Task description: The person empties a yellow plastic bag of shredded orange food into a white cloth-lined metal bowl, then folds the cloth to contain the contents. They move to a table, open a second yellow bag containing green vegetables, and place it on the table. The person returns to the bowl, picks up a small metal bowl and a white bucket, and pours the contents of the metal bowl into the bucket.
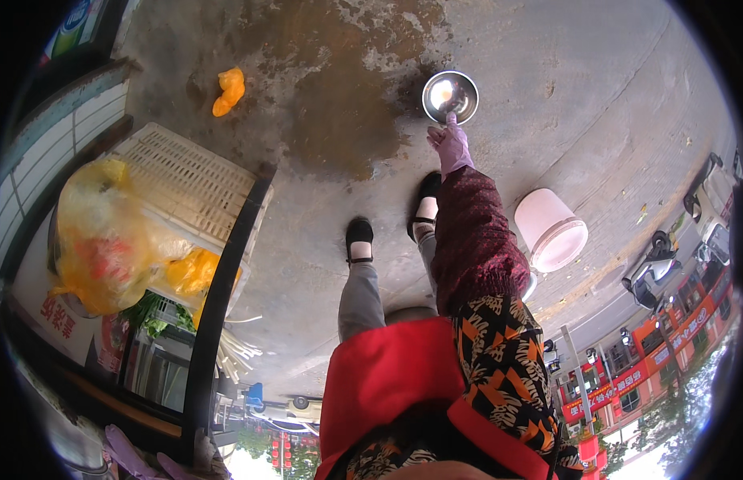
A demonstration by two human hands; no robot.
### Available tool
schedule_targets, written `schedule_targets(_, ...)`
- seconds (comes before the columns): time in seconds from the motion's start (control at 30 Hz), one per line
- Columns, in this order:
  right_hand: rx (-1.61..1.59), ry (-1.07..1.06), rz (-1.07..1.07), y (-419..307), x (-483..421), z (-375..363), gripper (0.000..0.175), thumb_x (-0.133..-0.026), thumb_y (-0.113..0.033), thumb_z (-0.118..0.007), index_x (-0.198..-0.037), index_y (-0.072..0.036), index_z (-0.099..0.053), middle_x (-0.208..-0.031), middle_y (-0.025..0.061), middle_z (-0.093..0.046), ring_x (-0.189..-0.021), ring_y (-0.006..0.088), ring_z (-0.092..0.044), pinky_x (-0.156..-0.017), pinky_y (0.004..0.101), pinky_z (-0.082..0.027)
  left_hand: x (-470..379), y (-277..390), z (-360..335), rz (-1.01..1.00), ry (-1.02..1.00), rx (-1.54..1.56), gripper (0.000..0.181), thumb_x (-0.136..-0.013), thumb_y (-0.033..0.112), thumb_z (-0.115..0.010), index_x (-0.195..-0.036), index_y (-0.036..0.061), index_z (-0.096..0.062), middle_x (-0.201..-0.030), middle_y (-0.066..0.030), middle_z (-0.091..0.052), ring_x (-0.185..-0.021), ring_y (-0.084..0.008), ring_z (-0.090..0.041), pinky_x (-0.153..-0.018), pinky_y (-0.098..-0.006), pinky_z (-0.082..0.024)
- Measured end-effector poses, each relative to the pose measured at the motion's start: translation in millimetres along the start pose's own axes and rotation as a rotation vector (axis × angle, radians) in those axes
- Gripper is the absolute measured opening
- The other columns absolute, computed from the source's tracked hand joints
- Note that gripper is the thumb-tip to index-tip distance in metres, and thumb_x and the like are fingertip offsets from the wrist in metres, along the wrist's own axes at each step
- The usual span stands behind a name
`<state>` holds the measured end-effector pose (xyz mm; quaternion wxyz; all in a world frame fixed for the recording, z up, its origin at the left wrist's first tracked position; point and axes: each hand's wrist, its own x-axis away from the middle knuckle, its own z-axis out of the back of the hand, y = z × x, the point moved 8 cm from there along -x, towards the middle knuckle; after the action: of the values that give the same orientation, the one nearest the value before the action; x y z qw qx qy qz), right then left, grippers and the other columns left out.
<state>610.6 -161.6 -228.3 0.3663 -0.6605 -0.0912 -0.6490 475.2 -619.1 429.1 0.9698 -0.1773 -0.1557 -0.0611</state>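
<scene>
My right hand (452, 144), in a lilac glove, is stretched out ahead of my feet. It grips the near rim of a round stainless-steel bowl (466, 103), with one finger reaching over the edge. A bright reflection covers part of the bowl's inside; whether it holds liquid, I cannot tell. Beyond my shoes, a dark wet patch (341, 120) lies on the concrete, left of the bowl. At the lower left rim of the picture, lilac glove-like shapes (128, 451) show beside the stall frame; whether they are my left hand or a loose glove is unclear.
An orange plastic bag (229, 91) lies on the ground. At left, a stall frame (218, 288) stands by a white plastic crate (185, 174), a filled yellow bag (101, 228) and leafy greens (149, 318). A pale pink bucket (545, 222) is at right. Parked scooters (650, 273) stand farther off.
</scene>
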Motion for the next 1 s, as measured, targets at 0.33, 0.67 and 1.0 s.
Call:
schedule_targets(0.33,-0.204,-0.042,-0.154,35.0,40.9,-61.6,0.015,-0.093,-0.017,-0.059,-0.101,-0.004,-0.060,-0.084,0.0081,-0.065,-0.066,0.0212,-0.064,-0.052,0.0343,-0.055,4.6,20.7,11.7,-0.350,0.121,0.106,0.048,-0.098,0.022,-0.038,-0.139,-0.0030,-0.039,-0.142,-0.0185,-0.042,-0.131,-0.0367,-0.038,-0.115,-0.0505,-0.014)
schedule_targets(0.67,-0.135,-0.290,-0.177,40.1,282.2,3.0,0.024,-0.094,-0.023,-0.058,-0.087,0.000,-0.062,-0.066,0.0139,-0.066,-0.042,0.0157,-0.055,-0.041,0.0275,-0.045,22.5,-23.3,6.4,-0.315,0.237,0.134,0.041,-0.097,0.027,-0.045,-0.118,-0.0070,-0.056,-0.116,-0.0214,-0.060,-0.113,-0.0401,-0.051,-0.108,-0.0521,-0.027)
schedule_targets(1.0,-0.553,0.153,-0.078,139.0,448.0,284.8,0.018,-0.094,-0.021,-0.055,-0.091,-0.004,-0.059,-0.066,0.0084,-0.064,-0.042,0.0140,-0.055,-0.038,0.0264,-0.044,31.3,-24.6,11.2,-0.140,0.302,0.036,0.046,-0.095,0.038,-0.049,-0.116,-0.0006,-0.062,-0.121,-0.0187,-0.059,-0.127,-0.0369,-0.040,-0.105,-0.0468,-0.030)
